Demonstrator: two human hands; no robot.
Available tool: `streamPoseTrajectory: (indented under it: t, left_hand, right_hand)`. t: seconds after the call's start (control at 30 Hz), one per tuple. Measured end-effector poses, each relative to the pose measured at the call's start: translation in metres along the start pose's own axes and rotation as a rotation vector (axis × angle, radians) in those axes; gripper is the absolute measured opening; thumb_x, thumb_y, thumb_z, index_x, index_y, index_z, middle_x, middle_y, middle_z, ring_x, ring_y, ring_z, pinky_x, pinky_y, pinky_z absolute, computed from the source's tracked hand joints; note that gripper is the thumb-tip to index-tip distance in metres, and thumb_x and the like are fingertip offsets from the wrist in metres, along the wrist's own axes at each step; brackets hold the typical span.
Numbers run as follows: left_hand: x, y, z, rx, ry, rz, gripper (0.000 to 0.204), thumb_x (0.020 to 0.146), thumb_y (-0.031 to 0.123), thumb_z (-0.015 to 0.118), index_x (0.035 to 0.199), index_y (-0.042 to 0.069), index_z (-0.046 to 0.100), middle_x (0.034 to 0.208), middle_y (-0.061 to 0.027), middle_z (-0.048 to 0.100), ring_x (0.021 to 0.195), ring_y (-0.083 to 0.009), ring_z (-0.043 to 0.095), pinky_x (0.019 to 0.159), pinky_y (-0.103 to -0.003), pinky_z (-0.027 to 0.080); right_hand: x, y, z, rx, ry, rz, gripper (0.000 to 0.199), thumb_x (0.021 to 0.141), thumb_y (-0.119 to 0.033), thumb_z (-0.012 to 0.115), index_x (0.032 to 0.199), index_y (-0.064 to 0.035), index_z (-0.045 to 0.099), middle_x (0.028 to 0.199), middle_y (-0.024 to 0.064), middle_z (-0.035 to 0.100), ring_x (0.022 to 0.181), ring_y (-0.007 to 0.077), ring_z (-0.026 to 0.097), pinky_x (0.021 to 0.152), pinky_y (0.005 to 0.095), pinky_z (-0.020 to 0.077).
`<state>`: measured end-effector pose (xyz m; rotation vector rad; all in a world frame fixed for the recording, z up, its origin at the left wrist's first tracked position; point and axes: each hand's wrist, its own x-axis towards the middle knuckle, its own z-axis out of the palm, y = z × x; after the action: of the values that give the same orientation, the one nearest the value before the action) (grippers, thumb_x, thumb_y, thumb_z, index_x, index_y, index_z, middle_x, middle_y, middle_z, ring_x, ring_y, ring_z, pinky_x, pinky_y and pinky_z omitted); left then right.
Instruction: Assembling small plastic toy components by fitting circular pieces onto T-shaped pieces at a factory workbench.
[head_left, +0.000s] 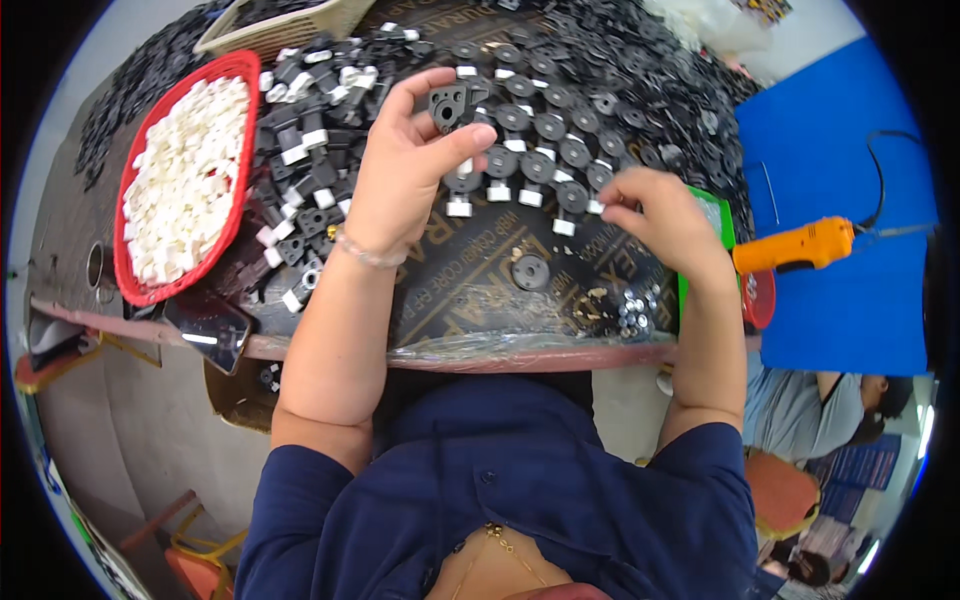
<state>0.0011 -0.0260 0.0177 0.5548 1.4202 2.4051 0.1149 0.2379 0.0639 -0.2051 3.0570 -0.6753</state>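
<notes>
My left hand (405, 165) holds a small black plastic part (447, 104) with a round hole, pinched between thumb and fingers above the dark table (470, 290). My right hand (660, 215) rests with fingers curled at the right end of rows of black round parts with white blocks (530, 165); its fingertips touch one of them, and I cannot see what they pinch. A single black disc (530, 271) lies alone near the table's front.
A red oval basket (135, 285) full of white blocks sits at left. Loose black-and-white pieces (300, 150) pile beside it. Small metal nuts (630, 310) lie at front right. An orange power tool (795, 246) rests on a blue surface (850, 300). A phone (205, 330) lies at the table edge.
</notes>
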Motion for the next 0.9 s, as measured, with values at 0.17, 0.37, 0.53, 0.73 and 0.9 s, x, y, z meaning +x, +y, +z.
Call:
streamPoseTrajectory:
  t: [0.17, 0.37, 0.53, 0.73, 0.9]
  left_hand:
    - [-0.017, -0.028, 0.024, -0.143, -0.155, -0.246, 0.053, 0.089, 0.006, 0.076, 0.135, 0.004, 0.049, 0.089, -0.0058, 0.066, 0.073, -0.0124, 0.064, 0.068, -0.025, 0.052]
    - [-0.024, -0.047, 0.035, -0.178, -0.113, -0.431, 0.057, 0.092, 0.008, 0.073, 0.14, 0.006, 0.041, 0.102, -0.0123, 0.065, 0.092, -0.0214, 0.07, 0.078, -0.032, 0.058]
    - [-0.023, -0.049, 0.035, -0.193, -0.128, -0.459, 0.052, 0.101, 0.017, 0.06, 0.145, 0.005, 0.037, 0.117, -0.0176, 0.062, 0.103, -0.0263, 0.068, 0.085, -0.037, 0.059]
    - [-0.023, -0.054, 0.033, -0.167, -0.135, -0.466, 0.051, 0.102, 0.015, 0.056, 0.147, 0.003, 0.035, 0.118, -0.0191, 0.062, 0.105, -0.0285, 0.068, 0.087, -0.039, 0.058]
    - [-0.021, -0.059, 0.03, -0.19, -0.154, -0.473, 0.052, 0.101, 0.014, 0.058, 0.147, 0.005, 0.036, 0.121, -0.0205, 0.062, 0.107, -0.0293, 0.068, 0.089, -0.041, 0.057]
  right_hand:
    - [-0.087, 0.042, 0.023, -0.126, -0.028, 0.194, 0.01, 0.077, -0.006, 0.075, 0.084, 0.0005, 0.07, 0.085, 0.0142, 0.067, 0.082, 0.0329, 0.065, 0.073, 0.0403, 0.0519]
    - [-0.113, 0.038, 0.053, -0.134, 0.087, 0.191, 0.01, 0.077, -0.008, 0.075, 0.083, -0.0013, 0.071, 0.083, 0.0127, 0.067, 0.085, 0.0334, 0.063, 0.079, 0.0425, 0.0501]
    - [-0.11, 0.032, 0.062, -0.255, 0.126, 0.155, 0.004, 0.078, -0.003, 0.071, 0.081, -0.0019, 0.069, 0.081, 0.0129, 0.066, 0.083, 0.0334, 0.063, 0.079, 0.0433, 0.0495]
    - [-0.106, 0.023, 0.066, -0.346, 0.094, 0.125, 0.005, 0.075, 0.0, 0.07, 0.08, -0.002, 0.069, 0.082, 0.0138, 0.066, 0.084, 0.0343, 0.063, 0.079, 0.0443, 0.0496]
    - [-0.104, 0.022, 0.065, -0.363, 0.077, 0.093, 0.007, 0.074, 0.001, 0.07, 0.08, -0.0018, 0.07, 0.082, 0.014, 0.066, 0.083, 0.0343, 0.063, 0.08, 0.0445, 0.05]
